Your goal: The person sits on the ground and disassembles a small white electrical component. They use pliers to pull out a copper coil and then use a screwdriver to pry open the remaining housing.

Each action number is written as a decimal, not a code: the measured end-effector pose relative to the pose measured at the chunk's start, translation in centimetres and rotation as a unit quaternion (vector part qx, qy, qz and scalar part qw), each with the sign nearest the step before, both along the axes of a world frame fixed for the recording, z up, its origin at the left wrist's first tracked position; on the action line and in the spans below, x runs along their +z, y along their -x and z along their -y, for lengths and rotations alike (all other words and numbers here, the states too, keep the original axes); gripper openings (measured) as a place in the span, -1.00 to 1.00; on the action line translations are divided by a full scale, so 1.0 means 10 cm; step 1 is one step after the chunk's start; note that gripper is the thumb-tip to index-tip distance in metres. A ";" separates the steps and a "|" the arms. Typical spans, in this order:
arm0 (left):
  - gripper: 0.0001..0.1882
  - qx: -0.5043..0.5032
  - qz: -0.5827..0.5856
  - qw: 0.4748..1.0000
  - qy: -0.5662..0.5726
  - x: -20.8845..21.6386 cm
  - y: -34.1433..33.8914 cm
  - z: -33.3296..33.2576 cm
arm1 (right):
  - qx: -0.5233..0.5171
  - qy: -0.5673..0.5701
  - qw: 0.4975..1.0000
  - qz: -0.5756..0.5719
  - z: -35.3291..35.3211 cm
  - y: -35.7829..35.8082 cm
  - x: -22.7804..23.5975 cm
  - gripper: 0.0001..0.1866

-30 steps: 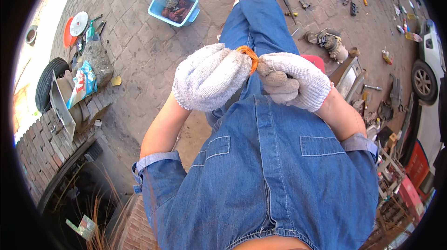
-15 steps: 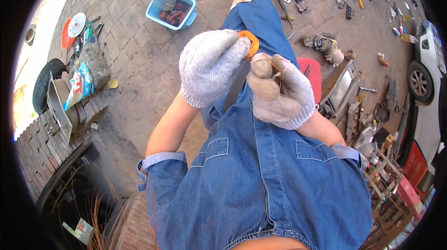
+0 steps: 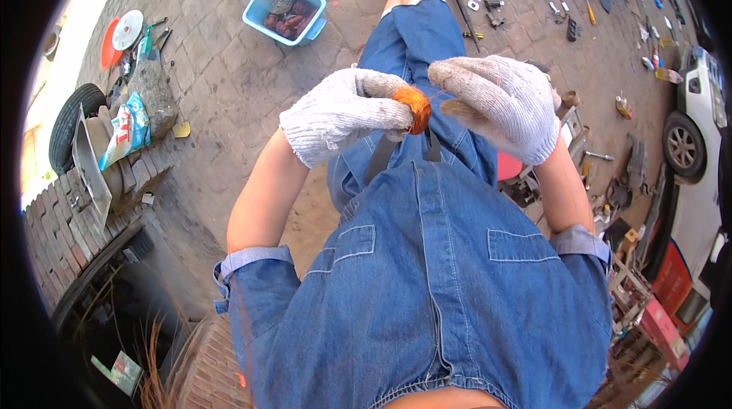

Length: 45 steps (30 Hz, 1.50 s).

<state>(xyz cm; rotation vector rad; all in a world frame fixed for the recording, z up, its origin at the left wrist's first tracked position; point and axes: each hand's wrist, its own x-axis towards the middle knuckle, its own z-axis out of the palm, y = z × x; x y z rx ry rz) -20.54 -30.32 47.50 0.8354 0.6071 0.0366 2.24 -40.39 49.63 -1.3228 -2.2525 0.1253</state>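
In a white knit glove, my left hand [image 3: 347, 113] pinches a small bundle of orange strands [image 3: 416, 109] between thumb and fingers, in front of my lap. The bundle looks like thin copper-coloured wire wound together, though its exact material is hard to make out. A fine loose strand runs from it toward my right hand [image 3: 503, 104], also gloved and soiled at the fingers. The right fingers and thumb curve around that strand, with the tips pointing at the bundle. Both hands are above my denim-covered thighs.
Ahead, a blue plastic tub [image 3: 286, 11] holds dark reddish lumps and a grey wad. Metal parts and tools, including an orange-handled screwdriver [image 3: 590, 12], lie across the paving on the right, near a parked white car [image 3: 698, 112]. A tyre [image 3: 72, 127] stands at left.
My right hand has moved right and up, away from my body, turning its back upward. My left hand has rotated and shifted slightly left, exposing more of the orange bundle.
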 end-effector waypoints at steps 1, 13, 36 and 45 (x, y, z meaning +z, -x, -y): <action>-0.65 -0.008 0.009 1.000 0.014 0.01 0.01 0.00 | -0.009 -0.030 0.999 0.028 0.01 0.03 0.03 -0.63; -0.69 0.081 -0.001 0.770 -0.633 0.01 -0.03 0.06 | -0.152 0.462 0.700 -0.524 0.02 0.17 0.06 -0.85; -0.67 0.092 0.010 0.521 -0.849 -0.39 0.19 -0.02 | 0.082 0.447 0.184 -0.871 0.29 -0.10 -0.06 -0.12; -0.64 0.105 -0.061 0.527 -0.841 -0.39 0.31 -0.08 | 0.017 0.303 0.186 -0.934 0.47 -0.64 -0.35 -0.20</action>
